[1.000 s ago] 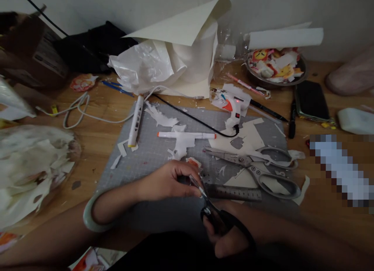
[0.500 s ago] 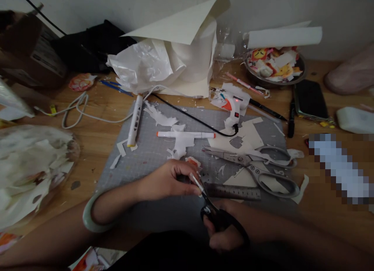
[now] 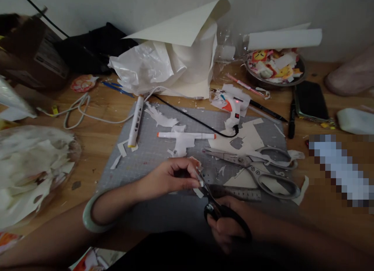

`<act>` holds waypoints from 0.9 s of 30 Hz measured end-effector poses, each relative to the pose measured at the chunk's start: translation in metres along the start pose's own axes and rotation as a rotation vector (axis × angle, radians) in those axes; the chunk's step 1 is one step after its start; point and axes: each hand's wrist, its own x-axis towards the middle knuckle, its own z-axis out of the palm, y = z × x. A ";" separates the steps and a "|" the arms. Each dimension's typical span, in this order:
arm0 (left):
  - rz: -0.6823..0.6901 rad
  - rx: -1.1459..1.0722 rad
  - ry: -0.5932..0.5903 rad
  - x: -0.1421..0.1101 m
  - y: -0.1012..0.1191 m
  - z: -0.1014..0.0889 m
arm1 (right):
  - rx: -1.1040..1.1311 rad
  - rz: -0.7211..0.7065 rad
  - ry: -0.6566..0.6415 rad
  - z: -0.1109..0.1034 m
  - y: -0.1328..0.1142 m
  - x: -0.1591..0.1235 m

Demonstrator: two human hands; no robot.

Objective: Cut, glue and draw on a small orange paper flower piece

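Observation:
My left hand (image 3: 175,177) pinches a small piece of white paper (image 3: 198,192) between thumb and fingertips. Wrapped round the black handles of a pair of scissors (image 3: 214,210), my right hand (image 3: 229,224) holds their blades up against that paper. The blades look nearly closed and reach my left fingertips. Beneath both hands lies a grey cutting mat (image 3: 122,173). Just beyond the fingers are a steel ruler (image 3: 236,193) and larger grey-handled scissors (image 3: 254,167) lying spread. A white marker with orange ends (image 3: 201,135) rests across paper scraps.
Toward the back stands a white glue gun (image 3: 233,113) with a red light lit. A metal bowl (image 3: 274,82) of scraps, a phone (image 3: 311,101) and black pens are at the right. On the left are a bag of paper offcuts (image 3: 37,165) and a white cable (image 3: 84,107).
The scissor blades have swung closer together and shifted slightly right. My right fingers have closed up on the handles. A paper strip now hangs below my left fingertips.

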 end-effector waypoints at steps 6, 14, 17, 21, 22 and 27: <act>0.044 -0.139 0.101 0.001 0.002 -0.004 | -0.012 -0.116 -0.018 -0.009 0.011 0.001; 0.001 -0.070 -0.020 -0.003 -0.003 0.000 | -0.097 -0.081 -0.027 -0.008 0.004 0.001; 0.023 0.009 -0.015 -0.003 -0.003 0.001 | -0.104 -0.074 -0.035 -0.007 0.003 0.001; -0.035 0.002 -0.012 -0.001 -0.002 0.002 | -0.025 -0.067 -0.038 -0.007 0.002 0.003; -0.048 -0.008 -0.010 -0.001 -0.002 0.002 | 0.001 -0.065 -0.040 -0.008 0.003 0.004; -0.057 -0.045 0.000 -0.002 -0.003 0.003 | 0.147 -0.148 -0.141 -0.010 0.010 0.007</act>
